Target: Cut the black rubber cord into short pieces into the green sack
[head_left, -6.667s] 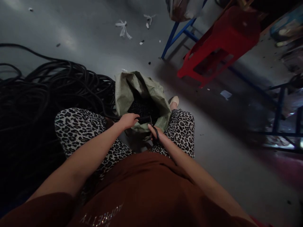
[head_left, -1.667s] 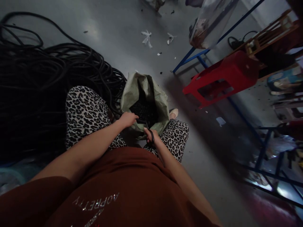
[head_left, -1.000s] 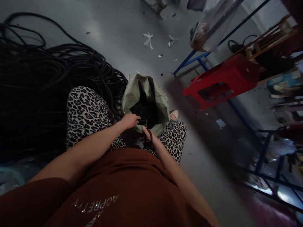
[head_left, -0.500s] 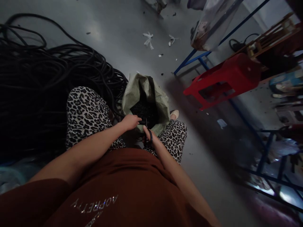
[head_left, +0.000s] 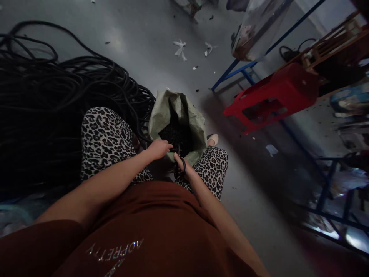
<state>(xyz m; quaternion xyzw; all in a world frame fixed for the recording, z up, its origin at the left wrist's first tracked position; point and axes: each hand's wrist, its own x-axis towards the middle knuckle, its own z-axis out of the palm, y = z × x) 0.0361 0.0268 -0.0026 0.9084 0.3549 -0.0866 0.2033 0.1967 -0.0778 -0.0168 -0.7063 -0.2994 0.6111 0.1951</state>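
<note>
Person seated low, knees apart, an olive woven sack (head_left: 198,125) open between the legs on the grey floor (head_left: 150,57). Left hand (head_left: 158,149): fingers (head_left: 166,144) pinching a black cable (head_left: 172,150) near its end, a short dark stub showing past the fingertips, over the near side of the sack's mouth. Cable seems to run back under the hand toward a large tangled heap of black cable (head_left: 98,73) on the person's left. Right hand (head_left: 188,170): fingers curled round dark-handled scissors (head_left: 185,166), thumb uppermost, blades pointing away from the body and up against the stub or just beside it; too dark to tell whether they touch. Inside the sack, a mass of small black pieces (head_left: 175,132), detail lost in shadow. Clothing: leopard-print trousers (head_left: 105,142), brown shirt (head_left: 161,231) with glittery lettering. Beyond the sack, white plastic scraps (head_left: 180,49) scattered on the floor. Off to the person's right, a red plastic stool (head_left: 296,86), near a blue metal frame (head_left: 227,75).
</note>
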